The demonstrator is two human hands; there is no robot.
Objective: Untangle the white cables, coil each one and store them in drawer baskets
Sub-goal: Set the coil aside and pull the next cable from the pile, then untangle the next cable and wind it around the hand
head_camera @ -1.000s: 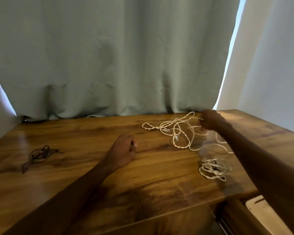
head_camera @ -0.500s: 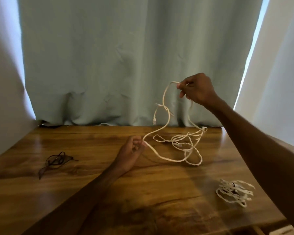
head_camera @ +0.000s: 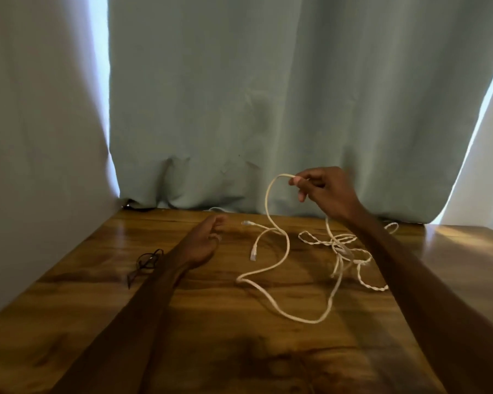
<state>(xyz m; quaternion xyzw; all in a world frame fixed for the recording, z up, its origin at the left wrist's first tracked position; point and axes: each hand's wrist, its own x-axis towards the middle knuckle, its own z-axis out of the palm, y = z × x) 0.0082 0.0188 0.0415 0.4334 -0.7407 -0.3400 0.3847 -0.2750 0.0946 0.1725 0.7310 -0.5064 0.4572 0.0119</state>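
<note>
A smooth, round white cable (head_camera: 279, 268) is pinched between the thumb and forefinger of the right hand (head_camera: 328, 191), which is raised above the far part of the wooden table (head_camera: 239, 351). From the pinch the cable arches leftward, drops to the tabletop and is laid out in an S-curve running toward the near edge. There it sweeps into a wide loop and turns back to a knot under the right forearm.

In that knot it is crossed with a twisted, rope-textured white cable (head_camera: 365, 282), whose loops are spread left and right along the far side of the table. Two translucent plugs are seen on thin branches left of the knot: the nearer plug (head_camera: 253, 254) lies with its long axis toward the near edge, and the farther plug (head_camera: 246, 222) is pointed left.

The left hand (head_camera: 202, 243) is rested on the wood, well left of the cables, with relaxed, slightly blurred fingers around nothing visible. The tabletop is glossy with dark grain. A small dark wiry tangle (head_camera: 147, 261) lies beside the left forearm. A pale, creased curtain (head_camera: 268, 95) is hung behind.
</note>
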